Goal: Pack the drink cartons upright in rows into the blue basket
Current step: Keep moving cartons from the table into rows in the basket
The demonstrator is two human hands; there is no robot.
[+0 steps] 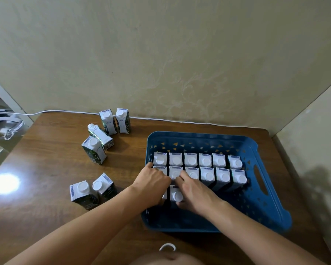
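The fingers of the left hand curled down over a carton at the left end of the third row, apparently gripping it. The right hand had its fingers curled round a white-capped drink carton beside it, inside the blue plastic basket at the surface's right side. Behind them, two rows of six cartons stood upright against the basket's far wall. By my reckoning the packing was past halfway: the third row was only begun, and seven loose cartons waited on the brown wooden surface towards its left edge, one lying tipped.
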